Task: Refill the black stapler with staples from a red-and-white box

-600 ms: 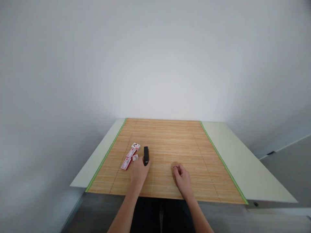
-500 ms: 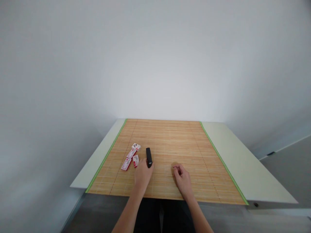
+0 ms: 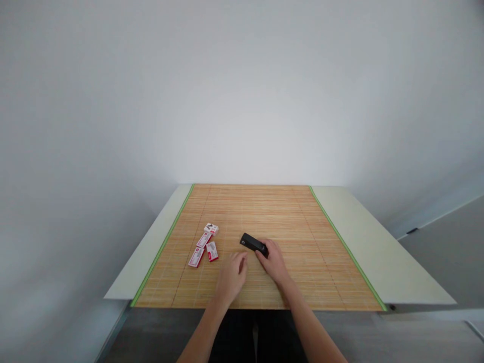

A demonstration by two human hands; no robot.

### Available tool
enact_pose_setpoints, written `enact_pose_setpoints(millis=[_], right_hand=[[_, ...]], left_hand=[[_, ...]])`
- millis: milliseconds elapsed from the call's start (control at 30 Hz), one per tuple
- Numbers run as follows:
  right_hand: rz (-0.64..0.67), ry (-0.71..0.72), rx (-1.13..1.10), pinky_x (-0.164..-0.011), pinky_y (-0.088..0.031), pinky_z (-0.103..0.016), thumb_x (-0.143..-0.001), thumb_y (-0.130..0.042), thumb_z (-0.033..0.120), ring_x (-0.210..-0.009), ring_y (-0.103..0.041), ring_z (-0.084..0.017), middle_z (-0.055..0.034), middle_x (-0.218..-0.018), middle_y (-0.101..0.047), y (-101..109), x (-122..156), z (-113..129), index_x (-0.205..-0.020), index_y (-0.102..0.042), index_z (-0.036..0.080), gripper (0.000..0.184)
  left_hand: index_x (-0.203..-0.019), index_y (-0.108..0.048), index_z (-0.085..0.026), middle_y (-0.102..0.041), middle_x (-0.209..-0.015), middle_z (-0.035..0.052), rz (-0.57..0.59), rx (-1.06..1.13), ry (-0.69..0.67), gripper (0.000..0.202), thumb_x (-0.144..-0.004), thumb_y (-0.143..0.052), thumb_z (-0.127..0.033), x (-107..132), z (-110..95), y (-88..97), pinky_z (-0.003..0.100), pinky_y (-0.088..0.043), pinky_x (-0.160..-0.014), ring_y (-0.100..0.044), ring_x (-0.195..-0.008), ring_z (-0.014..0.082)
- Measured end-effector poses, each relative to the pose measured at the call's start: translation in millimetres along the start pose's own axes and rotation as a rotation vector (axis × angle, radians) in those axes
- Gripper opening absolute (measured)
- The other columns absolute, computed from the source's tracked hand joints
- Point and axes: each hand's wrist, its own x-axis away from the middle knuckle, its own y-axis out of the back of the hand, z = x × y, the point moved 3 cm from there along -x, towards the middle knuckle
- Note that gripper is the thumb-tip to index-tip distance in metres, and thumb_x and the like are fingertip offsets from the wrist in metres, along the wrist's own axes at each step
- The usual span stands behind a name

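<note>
A black stapler (image 3: 252, 243) lies slantwise above the mat, its far end pointing left. My right hand (image 3: 275, 263) is closed around its right end, thumb on the near side. Just left of it, my left hand (image 3: 230, 277) rests near the stapler with its fingers curled in; whatever they hold, if anything, is hidden. Further left lie several small red-and-white boxes: an upper box (image 3: 211, 229), a slanted box (image 3: 204, 239), a lower box (image 3: 196, 257) and a box nearest my left hand (image 3: 212, 251).
A bamboo mat (image 3: 264, 206) with green edges covers the middle of a white table (image 3: 363, 242). The table's back edge meets a pale wall (image 3: 242, 101). A grey panel with a dark handle (image 3: 412, 231) stands at the right.
The stapler has passed from my left hand to my right hand and turned from nearly lengthwise to crosswise. My left hand has let go of it and moved slightly right.
</note>
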Motion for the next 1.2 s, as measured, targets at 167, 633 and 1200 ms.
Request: enact_pose_setpoints(millis=[167,633,1200], right_hand=[[0.060,0.036,0.011,-0.105,-0.048,-0.049,-0.090,-0.068,0.031,-0.116,-0.062,-0.030,-0.0068,-0.123,-0.071,10,-4,-9,-0.125,-0.068,0.031,0.035],[0.193,0.057,0.015,-0.106,-0.049,-0.049,-0.087,-0.069,0.025,-0.119,-0.064,-0.028,-0.0061,-0.128,-0.071,23,-27,-22,-0.133,-0.066,0.032,0.046],[0.158,0.089,0.065,-0.107,-0.046,-0.050,-0.090,-0.071,0.039,-0.122,-0.061,-0.030,-0.0059,-0.131,-0.068,17,-30,-29,-0.132,-0.063,0.034,0.043]], left_hand=[[-0.139,-0.059,-0.025,-0.060,-0.138,0.0107,-0.080,-0.169,-0.087,0.040,-0.102,-0.043,-0.021,10,1,-2.0,0.053,-0.042,-0.111,-0.053,-0.129,0.0291],[-0.161,-0.034,-0.024,-0.030,-0.169,0.0090,-0.094,-0.516,-0.096,0.059,-0.103,-0.045,-0.028,7,-9,-21.8,0.056,-0.028,-0.124,-0.027,-0.154,0.0311],[-0.163,-0.029,-0.029,-0.036,-0.167,0.0074,-0.090,-0.629,-0.103,0.063,-0.103,-0.048,-0.034,5,-9,-28.5,0.057,-0.026,-0.123,-0.028,-0.154,0.0318]])
